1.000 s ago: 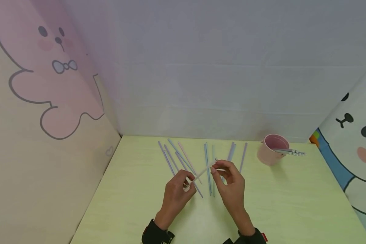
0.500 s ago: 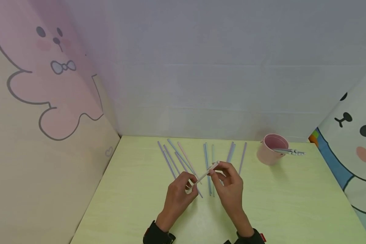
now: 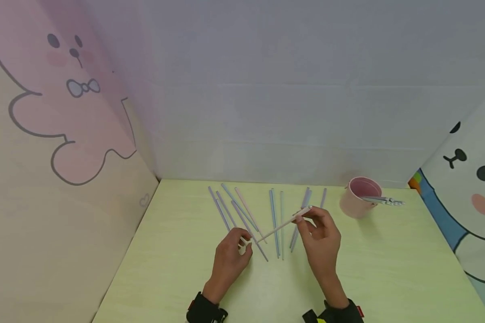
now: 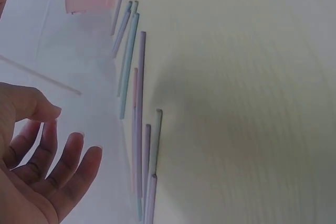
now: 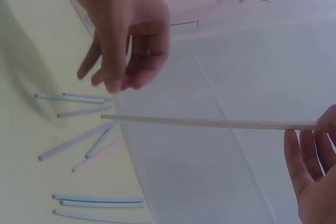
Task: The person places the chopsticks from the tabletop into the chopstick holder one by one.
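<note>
Pale straw held by one end, light and easily creased

The yellow-green tabletop (image 3: 388, 269) spans the lower part of the head view, a pale backdrop (image 3: 246, 112) rising behind it. The person's two hands are over the near middle. The right hand (image 3: 322, 242) pinches one end of a straw between thumb and fingers. The left hand (image 3: 229, 258) is near the opposite end with nothing in its grip: thumb and forefinger tips curve close together, the other fingers loosely bent, and the right wrist view shows a gap between them and the straw.

Toward the far right stands a pink bucket (image 3: 353, 206), slim pieces leaning out over its rim. Loose straws (image 3: 274, 220), blue, purple and green, lie along the far half of the tabletop, with one pink straw (image 3: 244, 205) among them.

Slimmest of all in hand is the pale straw (image 5: 210, 123), clear of the tabletop and slanting down from the right hand toward the left. It looks straight and very light, probably thin-walled plastic or paper: stiff enough to stay level from one end, yet likely to kink under a hard squeeze. Smooth walls may let it roll or slip. A gentle pinch near the middle would balance it best; the end hold aims it well but leaves the far tip prone to sway.
</note>
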Tool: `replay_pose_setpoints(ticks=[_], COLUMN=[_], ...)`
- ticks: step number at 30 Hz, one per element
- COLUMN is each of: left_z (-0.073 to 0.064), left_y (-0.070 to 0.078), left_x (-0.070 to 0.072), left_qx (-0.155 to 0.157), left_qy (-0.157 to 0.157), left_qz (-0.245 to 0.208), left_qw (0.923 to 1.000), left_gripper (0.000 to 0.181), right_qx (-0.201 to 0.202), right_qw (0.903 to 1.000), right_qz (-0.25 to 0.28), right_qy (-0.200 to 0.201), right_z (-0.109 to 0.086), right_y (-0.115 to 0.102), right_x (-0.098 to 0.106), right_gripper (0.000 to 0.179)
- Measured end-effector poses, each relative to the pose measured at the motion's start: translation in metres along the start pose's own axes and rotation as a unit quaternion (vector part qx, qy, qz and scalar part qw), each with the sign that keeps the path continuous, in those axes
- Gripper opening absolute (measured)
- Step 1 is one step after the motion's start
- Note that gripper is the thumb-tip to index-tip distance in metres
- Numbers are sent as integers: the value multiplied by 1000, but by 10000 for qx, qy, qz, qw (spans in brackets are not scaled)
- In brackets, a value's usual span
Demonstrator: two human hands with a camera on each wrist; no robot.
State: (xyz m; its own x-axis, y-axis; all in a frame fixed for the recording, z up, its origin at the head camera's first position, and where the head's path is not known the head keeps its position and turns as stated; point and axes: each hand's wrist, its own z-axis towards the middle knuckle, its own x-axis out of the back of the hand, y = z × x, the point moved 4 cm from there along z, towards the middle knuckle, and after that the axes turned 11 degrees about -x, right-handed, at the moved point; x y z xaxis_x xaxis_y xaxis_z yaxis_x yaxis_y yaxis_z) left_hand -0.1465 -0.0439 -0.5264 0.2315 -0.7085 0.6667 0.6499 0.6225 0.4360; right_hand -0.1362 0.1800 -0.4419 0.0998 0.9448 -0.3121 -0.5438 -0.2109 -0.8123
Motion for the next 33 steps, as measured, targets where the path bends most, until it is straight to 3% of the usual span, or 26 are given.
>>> replay_pose_setpoints(ticks=[10,18,22,33], left_z=[-8,-15,-16,-10], left_y=[-26,-47,-56,-73], left_x=[2,-1,0,-4], left_qx=[567,1282,1449,1663], left_qy=[44,-339,-336,-240], left_qz=[242,284,410,512], left_qw=[9981,9908,9880,9844], left_gripper=[23,19,20,24], right_qx=[295,655,722,1175], right_qw=[9980,9910,9801,9454], right_qz=[360,32,-401,-385], right_qy=[436,1164,1802,3015], right_z=[24,44,50,64], right_y=[-15,-38,-54,-89], right_x=[36,70,86,130], right_gripper=[31,32,33,29])
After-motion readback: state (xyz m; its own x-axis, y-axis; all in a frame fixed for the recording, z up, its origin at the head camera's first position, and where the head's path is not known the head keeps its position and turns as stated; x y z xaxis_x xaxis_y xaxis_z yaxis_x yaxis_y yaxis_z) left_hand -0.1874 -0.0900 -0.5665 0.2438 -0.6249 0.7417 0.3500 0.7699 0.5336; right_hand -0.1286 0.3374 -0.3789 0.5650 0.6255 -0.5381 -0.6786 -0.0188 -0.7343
